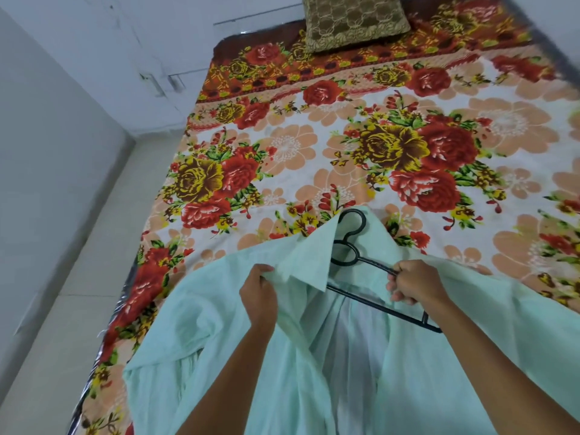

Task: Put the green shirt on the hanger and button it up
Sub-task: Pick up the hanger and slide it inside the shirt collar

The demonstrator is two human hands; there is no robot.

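Both hands busy mid-hangering near the bed's point(314, 146) front edge: left hand point(259, 295) pinching green shirt point(219, 324) collar, right hand point(414, 282) fisted round the hanger point(348, 246), whose other arm probably needs threading into the shoulder next.

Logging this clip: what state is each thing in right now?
Shirt: front open, unbuttoned, lying on the bed.
Hanger: inside the shirt, hook poking out past the collar.
Left hand: fingers pinching the shirt near the collar.
Right hand: gripping the hanger's arm.
Cushion: lying at the far end.
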